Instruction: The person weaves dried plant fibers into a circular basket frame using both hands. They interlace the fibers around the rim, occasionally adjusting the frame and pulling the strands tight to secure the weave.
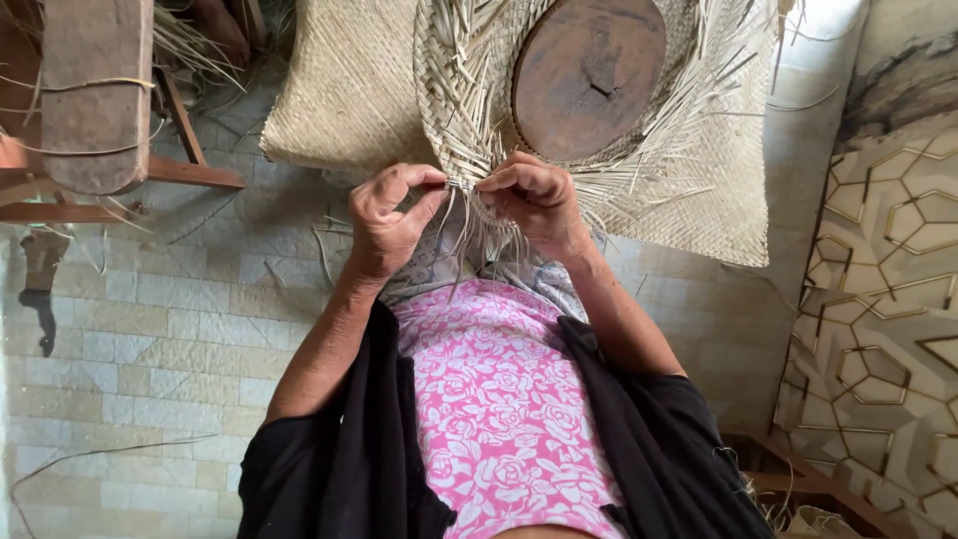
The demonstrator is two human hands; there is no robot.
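A half-woven straw hat (469, 110) rests over a round brown wooden block (589, 75), with loose pale strips sticking out all round its brim. My left hand (391, 215) pinches strips at the near edge of the brim, thumb against forefinger. My right hand (539, 200) grips strips at the same edge, its fingertips almost touching those of the left. Loose strip ends hang down between my wrists over my lap. Pink flowered cloth (504, 399) and black sleeves cover my arms and body.
A flat woven straw mat (339, 90) lies under the hat on a pale tiled floor (150, 329). A wooden stool or bench (95, 110) with straw stands at the upper left. A patterned panel with gold hexagon lines (883, 319) lines the right side.
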